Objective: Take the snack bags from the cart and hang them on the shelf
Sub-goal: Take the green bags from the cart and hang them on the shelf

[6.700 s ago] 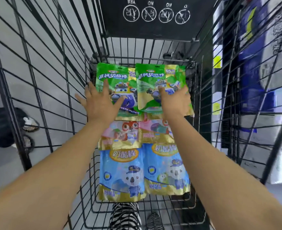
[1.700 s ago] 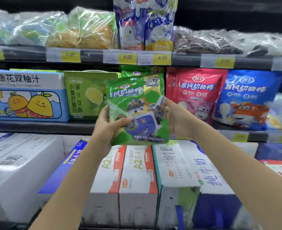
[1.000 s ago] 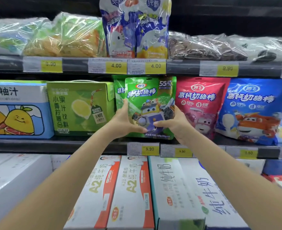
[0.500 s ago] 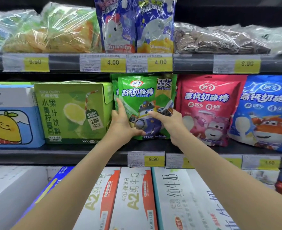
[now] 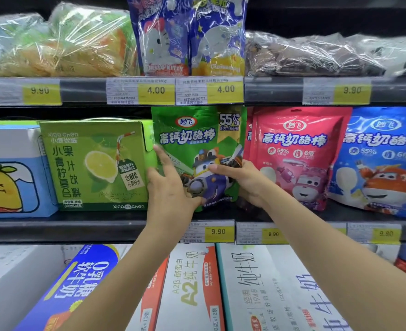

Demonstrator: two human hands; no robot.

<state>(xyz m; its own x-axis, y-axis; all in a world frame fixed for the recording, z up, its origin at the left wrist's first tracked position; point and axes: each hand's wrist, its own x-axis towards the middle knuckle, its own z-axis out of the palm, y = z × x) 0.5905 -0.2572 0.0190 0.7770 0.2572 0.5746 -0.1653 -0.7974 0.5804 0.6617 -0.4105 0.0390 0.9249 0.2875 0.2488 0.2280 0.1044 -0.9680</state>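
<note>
Two bare hands reach forward to one green snack bag (image 5: 198,142) standing at the middle shelf (image 5: 78,226). The left hand (image 5: 171,187) lies against the bag's lower left part, its thumb pressed on the front near the bottom edge, its fingers spread and pointing up and left along the bag's side. The right hand (image 5: 242,180) grips the bag's lower right edge, thumb across the cartoon picture on the front, the other fingers hidden behind. Both forearms stretch up from the bottom of the view and draw close together at the bag.

Just left of the left hand stands one green lime drink carton (image 5: 94,163), touching the bag's side. Just right of the right hand stand pink snack bags (image 5: 295,154), at least two, one behind the other, then one blue snack bag (image 5: 383,161). Below the hands, three yellow price tags (image 5: 218,231) line the shelf edge, with milk cartons (image 5: 192,287) under them. Above the hands, four more price tags sit under wrapped packs.
</note>
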